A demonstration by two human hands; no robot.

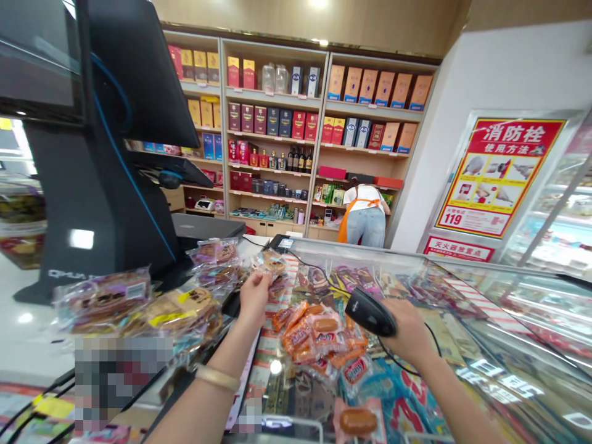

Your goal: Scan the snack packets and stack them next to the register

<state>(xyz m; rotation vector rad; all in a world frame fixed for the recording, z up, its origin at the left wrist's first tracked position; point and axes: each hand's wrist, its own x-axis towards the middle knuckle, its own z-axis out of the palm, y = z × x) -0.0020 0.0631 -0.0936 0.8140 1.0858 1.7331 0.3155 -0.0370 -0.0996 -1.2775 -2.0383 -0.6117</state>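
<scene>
In the head view my right hand (pixel 409 330) is wrapped round a black barcode scanner (pixel 370 311), its head pointing left over the counter. My left hand (pixel 256 295) is closed on the near edge of a clear-wrapped snack packet (pixel 271 262). Below and between both hands lies a pile of small sausages in orange-and-clear wrappers (pixel 319 336). One more wrapped sausage (pixel 358 422) rests closer to me. Left of my left arm are several bagged brown snacks (pixel 185 311), stacked loosely beside the register.
A black point-of-sale register (pixel 106 185) stands on the left. The glass display counter (pixel 462 277) stretches right, with packets beneath the glass. A thin scanner cable (pixel 319 268) crosses it. Behind, a person in an orange apron (pixel 365 216) bends toward shelves (pixel 272 135) of boxed goods.
</scene>
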